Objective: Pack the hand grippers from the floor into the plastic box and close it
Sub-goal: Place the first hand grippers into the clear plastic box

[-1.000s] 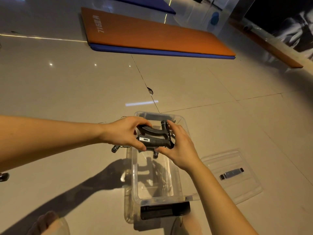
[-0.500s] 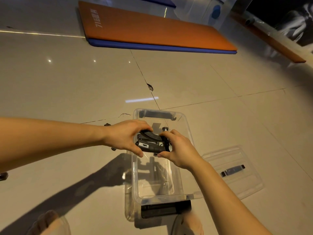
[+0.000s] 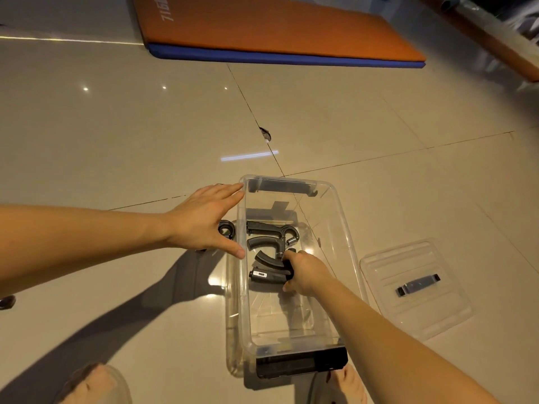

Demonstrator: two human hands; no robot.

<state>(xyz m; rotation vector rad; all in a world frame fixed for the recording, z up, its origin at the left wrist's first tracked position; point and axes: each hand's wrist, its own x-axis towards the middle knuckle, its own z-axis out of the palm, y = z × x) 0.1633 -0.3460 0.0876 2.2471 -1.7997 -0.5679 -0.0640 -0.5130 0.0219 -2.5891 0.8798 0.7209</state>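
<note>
A clear plastic box (image 3: 348, 252) stands open on the tiled floor. Two black hand grippers lie inside it. One hand gripper (image 3: 269, 233) rests free toward the far end. My right hand (image 3: 304, 272) reaches into the box and grips the head of the nearer hand gripper (image 3: 267, 271), low against the bottom. My left hand (image 3: 205, 220) hovers flat with fingers spread just outside the box's left wall, holding nothing. Another hand gripper (image 3: 226, 230) lies on the floor under that hand, mostly hidden. The clear lid (image 3: 437, 310) with its dark handle lies right of the box.
An orange and blue exercise mat (image 3: 277, 30) lies across the far floor. A small dark object (image 3: 5, 301) sits at the left edge. My bare feet (image 3: 87, 383) are at the bottom, close to the box's black latch (image 3: 300, 363).
Both hands held the hand gripper above the box. Now my right hand has lowered it to the box's bottom, and my left hand has let go and moved out to the left.
</note>
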